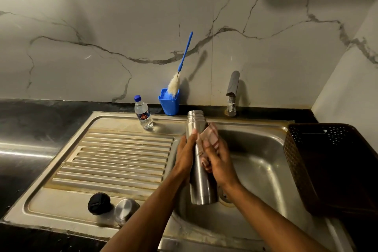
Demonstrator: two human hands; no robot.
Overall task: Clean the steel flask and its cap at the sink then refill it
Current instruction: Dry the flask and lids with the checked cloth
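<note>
Marble-patterned wall panels point(102, 26) with grey veins fill the upper frame. Along the back edge of the dark worktop point(24, 129), at centre, stands a blue plastic holder point(169, 102); a bottle brush point(180, 71) with white bristles and a blue handle leans in it, tilted right. Just left of the holder, a small clear water bottle point(143, 113) with a blue lid stands upright. At right, a dark perforated basket point(327, 161) sits beside the basin.

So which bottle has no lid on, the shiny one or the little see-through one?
The steel flask held over the sink has no lid: its top is open. The small plastic bottle on the draining board wears a blue cap.
</note>
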